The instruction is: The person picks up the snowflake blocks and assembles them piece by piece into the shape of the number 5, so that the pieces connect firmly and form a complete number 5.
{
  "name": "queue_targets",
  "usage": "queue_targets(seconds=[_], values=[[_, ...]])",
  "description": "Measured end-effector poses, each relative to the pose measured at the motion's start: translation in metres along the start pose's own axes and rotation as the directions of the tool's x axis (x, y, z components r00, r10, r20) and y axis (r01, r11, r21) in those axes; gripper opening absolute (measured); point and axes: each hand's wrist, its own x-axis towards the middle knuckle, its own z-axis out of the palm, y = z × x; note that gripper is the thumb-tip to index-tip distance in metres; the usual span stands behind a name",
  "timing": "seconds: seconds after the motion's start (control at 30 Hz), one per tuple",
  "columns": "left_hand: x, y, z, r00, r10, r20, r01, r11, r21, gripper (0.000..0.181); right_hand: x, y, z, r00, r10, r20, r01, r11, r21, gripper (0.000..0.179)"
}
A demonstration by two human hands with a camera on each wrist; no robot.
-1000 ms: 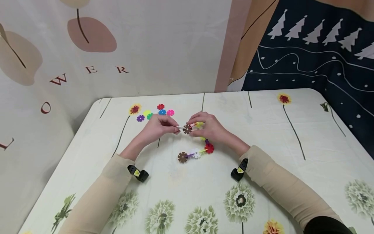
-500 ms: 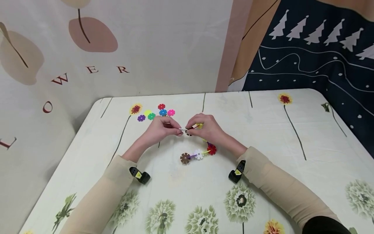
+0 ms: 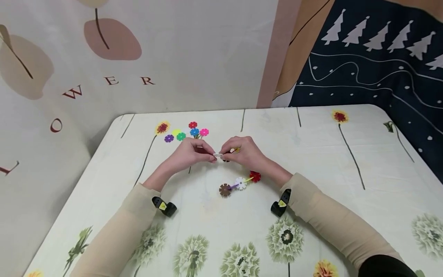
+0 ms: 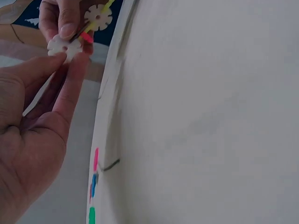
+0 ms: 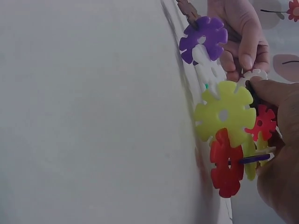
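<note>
My left hand (image 3: pixel 195 151) pinches a white notched plastic disc (image 4: pixel 64 48) between thumb and fingertips. Facing it, my right hand (image 3: pixel 245 152) pinches a brown notched disc (image 3: pixel 226 159) at the near end of a linked chain; the two discs meet edge to edge between the fingertips. From there the chain runs on under my right hand, which covers part of it. Its yellow disc (image 5: pixel 225 114), red disc (image 5: pixel 227 163) and purple disc (image 5: pixel 203 40) show in the right wrist view. In the head view, its other end has a white disc (image 3: pixel 240 183) and a brown end disc (image 3: pixel 225 190).
Loose discs lie beyond my left hand on the flower-print tablecloth (image 3: pixel 311 161): a purple loose disc (image 3: pixel 169 138), a green one (image 3: pixel 181 136), a blue one (image 3: pixel 194 132), a pink one (image 3: pixel 204 132) and others. A printed curtain (image 3: pixel 207 57) hangs behind the table.
The brown disc has turned from face-on to nearly edge-on, and the hands have drawn closer around it and the white disc. The chain's lower end has shifted slightly right and nearer.
</note>
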Motion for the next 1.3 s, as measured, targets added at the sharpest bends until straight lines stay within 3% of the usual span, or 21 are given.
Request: queue_targets(seconds=[0.1,0.2,0.3,0.43,0.53,0.63,0.87,0.97,1.3], values=[[-0.002,-0.003,-0.016,0.999,-0.033,-0.027,0.034,0.998,0.06,0.024,0.0,0.001,-0.003,1.0,0.014,0.019,-0.014,1.0,0.004,0.008],[-0.004,-0.011,-0.038,0.99,-0.067,-0.121,0.075,0.995,0.062,0.028,0.0,0.001,-0.006,0.999,0.032,0.039,-0.033,0.999,0.014,0.008],[-0.005,-0.022,-0.06,0.964,-0.078,-0.255,0.098,0.993,0.067,0.029,-0.001,0.002,-0.009,0.998,0.043,0.054,-0.044,0.999,0.014,0.008],[-0.007,-0.035,-0.085,0.911,-0.108,-0.397,0.168,0.979,0.118,0.029,-0.002,0.003,-0.011,0.996,0.055,0.07,-0.056,0.998,0.014,0.008],[-0.008,-0.042,-0.096,0.881,-0.132,-0.454,0.233,0.956,0.175,0.03,-0.003,0.003,-0.012,0.995,0.062,0.08,-0.064,0.998,0.023,0.008],[-0.009,-0.046,-0.103,0.872,-0.151,-0.466,0.282,0.932,0.226,0.031,-0.003,0.003,-0.012,0.994,0.063,0.088,-0.067,0.997,0.037,0.008],[-0.009,-0.054,-0.109,0.871,-0.221,-0.44,0.36,0.895,0.263,0.038,-0.003,0.002,-0.013,0.994,0.067,0.088,-0.071,0.997,0.038,0.009],[-0.011,-0.052,-0.108,0.877,-0.23,-0.422,0.371,0.883,0.288,0.039,-0.002,0.002,-0.013,0.994,0.067,0.088,-0.07,0.997,0.033,0.008],[-0.018,-0.041,-0.103,0.924,-0.265,-0.276,0.357,0.855,0.375,0.03,-0.004,0.002,-0.015,0.994,0.078,0.083,-0.08,0.996,0.03,0.006]])
